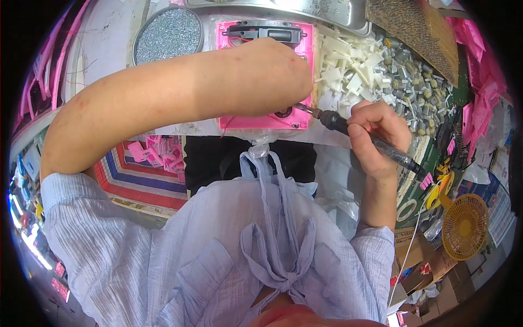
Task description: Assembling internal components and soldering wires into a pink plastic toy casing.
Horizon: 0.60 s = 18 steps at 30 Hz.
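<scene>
A bright pink plastic casing [261, 122] lies in front of me, with a black part [265, 31] fixed along its far edge and thin red wires inside. My left forearm reaches across it from the left. My left hand [286, 73] is bent down over the casing's right side, and its fingers are hidden beneath it. In my right hand [378, 133] is a black-handled soldering iron [335, 121], gripped by closed fingers. Its metal tip points left, into the casing's near right corner, just below my left hand. What the tip touches is too small to tell.
Left of the casing stands a round metal dish [169, 35] of small screws. White plastic pieces [348, 62] and small metal-and-plastic parts [419, 90] are heaped to the right. A metal tray [327, 10] sits at the back. A yellow basket [464, 226] is at lower right.
</scene>
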Each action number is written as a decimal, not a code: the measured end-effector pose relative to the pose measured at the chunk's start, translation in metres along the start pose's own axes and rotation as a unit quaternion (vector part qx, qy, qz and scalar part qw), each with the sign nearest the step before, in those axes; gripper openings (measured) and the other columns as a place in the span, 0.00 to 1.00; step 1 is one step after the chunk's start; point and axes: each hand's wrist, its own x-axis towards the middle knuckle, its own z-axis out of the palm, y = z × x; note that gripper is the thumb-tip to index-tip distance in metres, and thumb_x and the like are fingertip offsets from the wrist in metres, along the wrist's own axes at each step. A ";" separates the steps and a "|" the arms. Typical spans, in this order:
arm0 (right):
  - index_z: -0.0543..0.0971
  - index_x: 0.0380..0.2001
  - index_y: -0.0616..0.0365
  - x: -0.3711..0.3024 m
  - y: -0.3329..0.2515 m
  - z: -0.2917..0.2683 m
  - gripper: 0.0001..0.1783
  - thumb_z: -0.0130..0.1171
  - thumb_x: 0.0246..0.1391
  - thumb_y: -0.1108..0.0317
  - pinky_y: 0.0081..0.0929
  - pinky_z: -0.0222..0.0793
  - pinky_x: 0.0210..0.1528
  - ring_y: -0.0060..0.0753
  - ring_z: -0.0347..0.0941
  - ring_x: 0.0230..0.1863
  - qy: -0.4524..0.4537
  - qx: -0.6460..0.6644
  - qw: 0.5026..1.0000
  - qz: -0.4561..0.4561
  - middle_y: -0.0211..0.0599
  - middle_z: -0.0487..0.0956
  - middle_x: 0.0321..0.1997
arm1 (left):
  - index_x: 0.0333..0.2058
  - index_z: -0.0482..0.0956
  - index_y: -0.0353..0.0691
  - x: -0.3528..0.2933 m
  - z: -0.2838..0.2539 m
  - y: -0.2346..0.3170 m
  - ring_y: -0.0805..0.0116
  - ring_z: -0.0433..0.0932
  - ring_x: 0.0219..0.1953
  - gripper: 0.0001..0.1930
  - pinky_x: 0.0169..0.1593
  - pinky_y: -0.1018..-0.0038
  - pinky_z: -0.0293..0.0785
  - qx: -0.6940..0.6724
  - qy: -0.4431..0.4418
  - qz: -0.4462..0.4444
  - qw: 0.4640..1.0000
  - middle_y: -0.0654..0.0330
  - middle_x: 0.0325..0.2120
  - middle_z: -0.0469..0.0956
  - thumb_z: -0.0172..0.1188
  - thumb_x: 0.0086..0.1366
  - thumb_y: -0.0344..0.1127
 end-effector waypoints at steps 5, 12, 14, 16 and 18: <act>0.80 0.25 0.59 0.003 0.001 0.002 0.05 0.66 0.43 0.77 0.19 0.60 0.23 0.19 0.67 0.19 -0.007 -0.023 1.000 -0.020 0.29 0.77 0.23 | 0.28 0.84 0.34 0.001 -0.001 -0.001 0.57 0.84 0.31 0.06 0.36 0.66 0.81 0.017 -0.014 0.018 1.000 0.53 0.26 0.80 0.64 0.51 0.29; 0.79 0.25 0.59 0.002 0.000 0.003 0.05 0.66 0.43 0.77 0.20 0.61 0.23 0.21 0.67 0.19 -0.007 -0.029 0.999 -0.021 0.30 0.79 0.24 | 0.27 0.82 0.34 -0.003 -0.004 0.000 0.59 0.84 0.30 0.05 0.33 0.67 0.80 0.026 0.004 0.045 0.999 0.55 0.24 0.79 0.62 0.51 0.29; 0.79 0.25 0.59 0.003 -0.001 0.002 0.06 0.66 0.42 0.77 0.20 0.61 0.23 0.21 0.68 0.19 -0.009 -0.030 0.999 -0.024 0.30 0.79 0.24 | 0.27 0.81 0.34 -0.005 -0.004 0.000 0.59 0.84 0.30 0.05 0.33 0.67 0.79 0.048 0.006 0.064 0.997 0.55 0.23 0.78 0.62 0.52 0.29; 0.79 0.25 0.59 0.003 -0.001 0.002 0.06 0.66 0.42 0.78 0.20 0.62 0.23 0.21 0.68 0.19 -0.011 -0.028 0.999 -0.023 0.30 0.79 0.24 | 0.27 0.81 0.34 -0.006 -0.001 0.000 0.60 0.84 0.29 0.05 0.32 0.66 0.79 0.064 0.012 0.067 0.996 0.56 0.23 0.78 0.62 0.52 0.29; 0.79 0.25 0.59 0.002 -0.001 0.003 0.06 0.66 0.42 0.78 0.20 0.62 0.23 0.21 0.68 0.19 -0.008 -0.028 0.999 -0.021 0.30 0.79 0.24 | 0.27 0.80 0.34 -0.007 0.001 0.000 0.59 0.83 0.28 0.05 0.31 0.66 0.79 0.073 0.021 0.068 0.995 0.56 0.22 0.77 0.62 0.52 0.29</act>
